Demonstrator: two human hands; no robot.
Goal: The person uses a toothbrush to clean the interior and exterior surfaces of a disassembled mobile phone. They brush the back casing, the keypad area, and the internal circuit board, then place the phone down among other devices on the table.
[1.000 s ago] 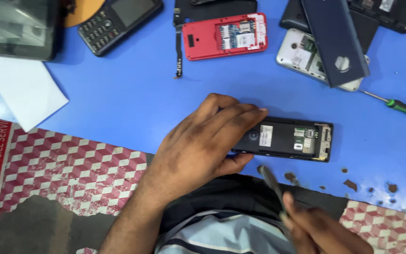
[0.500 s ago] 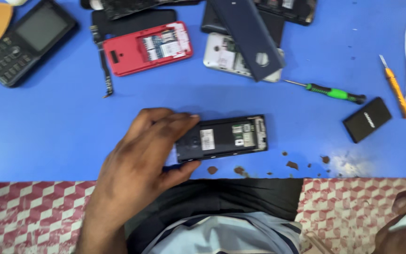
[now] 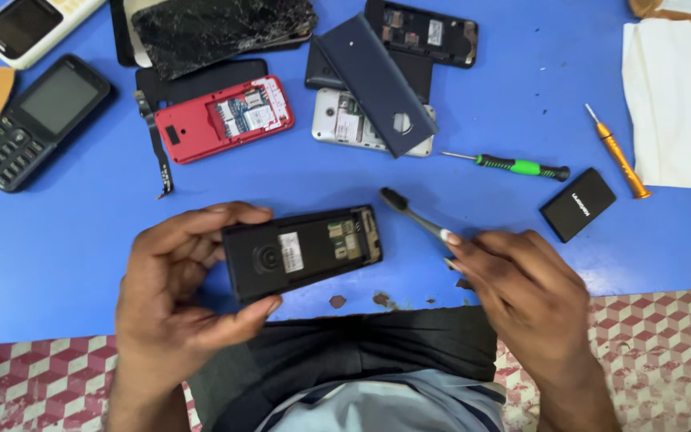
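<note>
My left hand grips a black phone with its back cover off, circuit board showing, held just above the blue table's near edge. My right hand holds a small dark brush, its bristled head pointing up-left and close to the phone's right end. Small brown crumbs of dirt lie on the table under the phone.
A red opened phone, a silver phone under a dark blue back cover, a cracked screen, a black keypad phone, a green-handled screwdriver, an orange screwdriver, a black battery and a white cloth lie around.
My left hand has lifted and turned the black phone, uncovering its back. My right hand has come up from the lower right edge and brought the brush beside the phone.
</note>
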